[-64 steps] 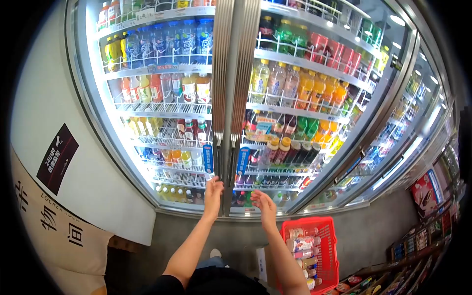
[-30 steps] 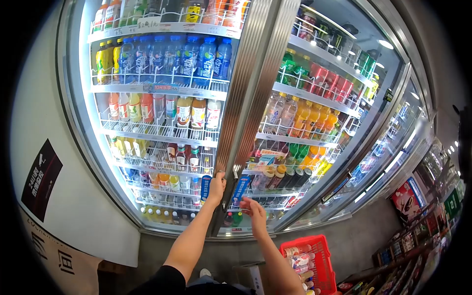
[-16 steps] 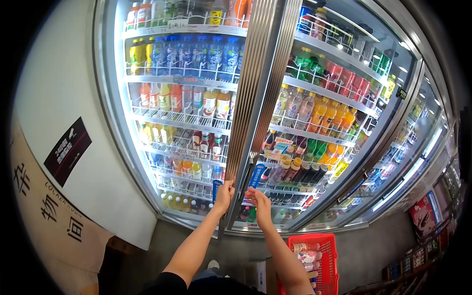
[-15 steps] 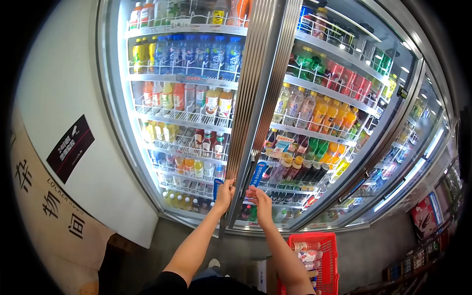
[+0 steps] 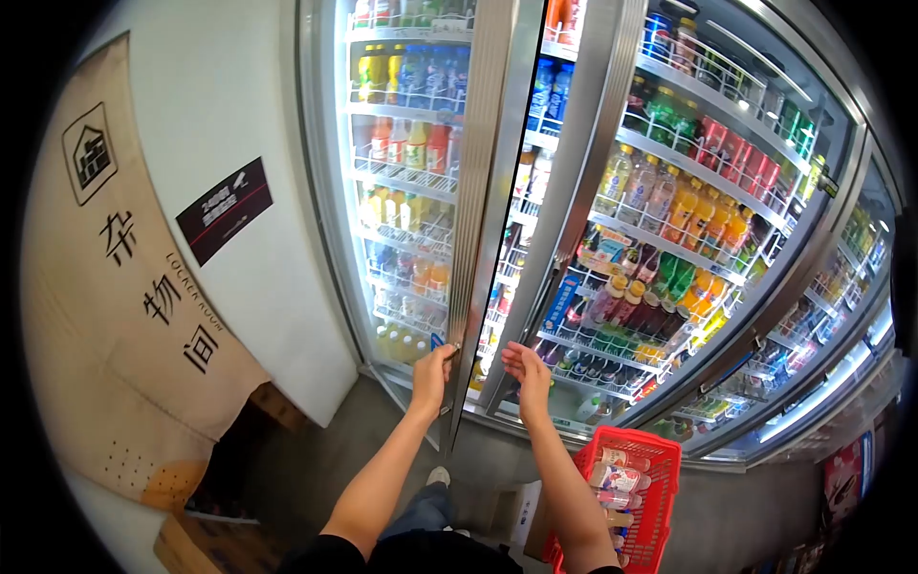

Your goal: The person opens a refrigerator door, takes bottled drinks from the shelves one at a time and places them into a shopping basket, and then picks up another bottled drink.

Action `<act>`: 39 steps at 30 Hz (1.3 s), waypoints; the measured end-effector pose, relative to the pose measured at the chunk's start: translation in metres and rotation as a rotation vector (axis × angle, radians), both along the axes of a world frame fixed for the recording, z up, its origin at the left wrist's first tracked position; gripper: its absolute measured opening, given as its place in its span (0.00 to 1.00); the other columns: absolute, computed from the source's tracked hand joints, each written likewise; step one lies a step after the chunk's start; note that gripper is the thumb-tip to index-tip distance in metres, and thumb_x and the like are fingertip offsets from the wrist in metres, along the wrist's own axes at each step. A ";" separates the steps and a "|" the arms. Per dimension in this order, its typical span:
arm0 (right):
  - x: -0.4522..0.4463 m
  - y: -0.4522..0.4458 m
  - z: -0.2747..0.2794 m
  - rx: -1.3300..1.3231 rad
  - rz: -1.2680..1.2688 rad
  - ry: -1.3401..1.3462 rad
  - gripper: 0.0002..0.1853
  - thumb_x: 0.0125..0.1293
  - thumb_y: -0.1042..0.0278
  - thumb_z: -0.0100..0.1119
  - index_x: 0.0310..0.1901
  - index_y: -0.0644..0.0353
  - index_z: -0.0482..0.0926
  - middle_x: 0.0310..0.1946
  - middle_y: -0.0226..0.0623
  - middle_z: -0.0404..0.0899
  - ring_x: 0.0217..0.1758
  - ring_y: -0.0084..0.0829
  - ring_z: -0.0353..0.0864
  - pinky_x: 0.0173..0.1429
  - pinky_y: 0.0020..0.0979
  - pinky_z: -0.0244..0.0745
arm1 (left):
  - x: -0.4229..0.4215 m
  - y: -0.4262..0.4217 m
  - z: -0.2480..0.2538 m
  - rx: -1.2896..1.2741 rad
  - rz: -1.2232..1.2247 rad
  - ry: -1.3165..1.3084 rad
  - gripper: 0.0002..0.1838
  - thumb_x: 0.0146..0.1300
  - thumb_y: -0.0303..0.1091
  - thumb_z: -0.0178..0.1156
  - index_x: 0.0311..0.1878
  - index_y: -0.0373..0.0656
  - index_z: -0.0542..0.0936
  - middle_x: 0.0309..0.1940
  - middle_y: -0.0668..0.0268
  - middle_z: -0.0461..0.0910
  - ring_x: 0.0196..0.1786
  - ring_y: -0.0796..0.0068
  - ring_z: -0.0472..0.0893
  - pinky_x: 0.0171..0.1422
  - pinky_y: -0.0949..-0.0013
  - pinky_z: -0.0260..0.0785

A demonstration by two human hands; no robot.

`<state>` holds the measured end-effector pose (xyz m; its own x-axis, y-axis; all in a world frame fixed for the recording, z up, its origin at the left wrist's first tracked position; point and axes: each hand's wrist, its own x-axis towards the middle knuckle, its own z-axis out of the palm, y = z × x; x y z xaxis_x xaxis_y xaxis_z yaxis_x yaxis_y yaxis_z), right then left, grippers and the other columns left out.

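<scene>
My left hand [image 5: 433, 379] is closed around the handle edge of the left glass door [image 5: 459, 249] of a tall drinks fridge. That door stands partly open, and shelves of bottles show through the gap at its right side. Close to the frame of the right glass door [image 5: 593, 143], my right hand [image 5: 529, 383] is held in the air with loosely bent fingers, seemingly touching nothing. Blue bottles [image 5: 548, 91] stand on a shelf inside the gap. The right door looks shut.
A red shopping basket [image 5: 660, 478] holding several bottles is on the floor at the right. Beside it stands a carton [image 5: 521, 512]. A cloth curtain [image 5: 105, 316] hangs at the left, by a white wall with a black sign [image 5: 225, 210].
The left door has swung outward from nearly closed, pulled by my left hand, and a gap now shows the shelves. My right hand stays near the right door frame. The view has turned left.
</scene>
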<state>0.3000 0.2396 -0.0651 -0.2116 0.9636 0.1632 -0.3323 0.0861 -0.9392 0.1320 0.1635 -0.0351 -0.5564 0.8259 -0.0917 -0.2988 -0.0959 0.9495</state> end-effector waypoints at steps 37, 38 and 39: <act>-0.219 -0.019 -0.038 0.226 0.947 -0.578 0.15 0.73 0.69 0.52 0.56 0.65 0.80 0.55 0.39 0.81 0.58 0.30 0.79 0.63 0.31 0.72 | -0.146 0.043 0.033 0.181 0.061 0.200 0.08 0.71 0.34 0.53 0.45 0.41 0.77 0.33 0.67 0.80 0.34 0.81 0.76 0.39 0.77 0.67; -0.212 -0.009 -0.009 0.095 0.915 -0.610 0.14 0.74 0.70 0.51 0.56 0.66 0.79 0.55 0.38 0.81 0.58 0.29 0.79 0.62 0.30 0.73 | -0.161 0.052 0.025 0.151 0.056 0.168 0.08 0.71 0.35 0.52 0.44 0.42 0.77 0.33 0.68 0.80 0.33 0.81 0.76 0.39 0.77 0.66; -0.213 0.004 -0.015 0.063 0.896 -0.460 0.15 0.75 0.70 0.50 0.56 0.67 0.78 0.55 0.39 0.81 0.57 0.29 0.80 0.61 0.28 0.74 | -0.174 0.058 0.016 0.117 0.041 0.159 0.09 0.71 0.36 0.52 0.43 0.42 0.78 0.33 0.69 0.79 0.34 0.81 0.76 0.39 0.76 0.66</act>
